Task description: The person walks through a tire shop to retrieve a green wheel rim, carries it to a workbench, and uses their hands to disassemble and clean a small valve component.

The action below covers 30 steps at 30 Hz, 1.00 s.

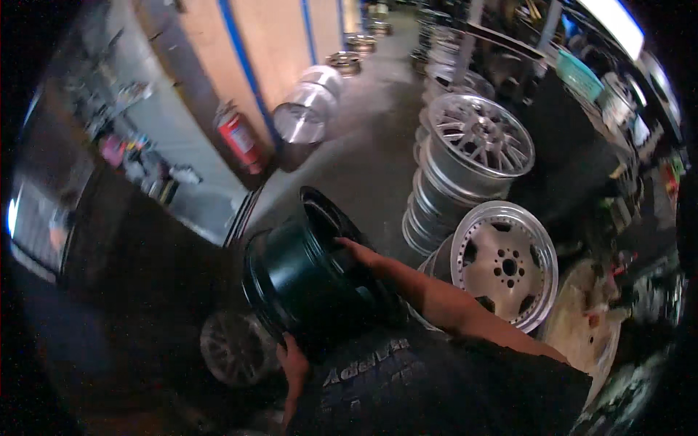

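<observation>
A dark, glossy wheel rim is held up in front of my body, tilted on its side. My right hand reaches across to its far upper edge, with the fingers hooked inside the barrel. At its lower near edge my left hand grips the lip; part of that hand is hidden by the rim and shadow. Just right of my right forearm stands a silver wheel rim with a flat face and several bolt holes. Below the held rim, a spoked wheel rim sits in shadow.
Stacked silver rims line the right side of the walkway. A red fire extinguisher stands by the left wall, near more silver rims. A teal basket is on the right. The grey floor runs away between them.
</observation>
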Available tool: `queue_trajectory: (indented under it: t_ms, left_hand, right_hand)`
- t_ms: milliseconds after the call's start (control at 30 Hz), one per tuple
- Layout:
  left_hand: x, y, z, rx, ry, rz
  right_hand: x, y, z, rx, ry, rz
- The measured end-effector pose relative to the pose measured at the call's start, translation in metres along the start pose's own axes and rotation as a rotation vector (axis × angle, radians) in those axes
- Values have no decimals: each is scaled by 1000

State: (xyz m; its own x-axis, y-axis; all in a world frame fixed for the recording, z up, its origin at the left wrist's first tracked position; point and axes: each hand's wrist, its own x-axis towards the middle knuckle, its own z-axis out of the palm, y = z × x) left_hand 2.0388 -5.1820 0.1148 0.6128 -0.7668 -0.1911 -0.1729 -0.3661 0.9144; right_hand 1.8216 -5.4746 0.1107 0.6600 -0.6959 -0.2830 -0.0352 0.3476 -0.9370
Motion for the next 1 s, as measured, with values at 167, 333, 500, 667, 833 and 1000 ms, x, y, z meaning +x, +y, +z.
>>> queue_trajectory:
  t_ms: [167, 333, 500, 667, 833, 1000]
  left_hand:
    - [156, 14, 38, 778, -100, 661]
    - [313, 109, 131, 333, -399, 250]
    - [438, 185, 225, 418, -244, 669]
    - [529, 272, 303, -132, -397, 153]
    - [652, 294, 372, 131, -369, 372]
    - [791, 351, 462, 78, -438, 293]
  right_hand:
    - [91, -18, -68, 107, 189, 34]
    - [196, -44, -170, 562, 284, 192]
    - [291, -133, -261, 530, 366, 69]
    - [389, -194, -358, 598, 302, -10]
    - [482, -239, -438, 619, 413, 101]
    - [579, -296, -527, 637, 545, 2]
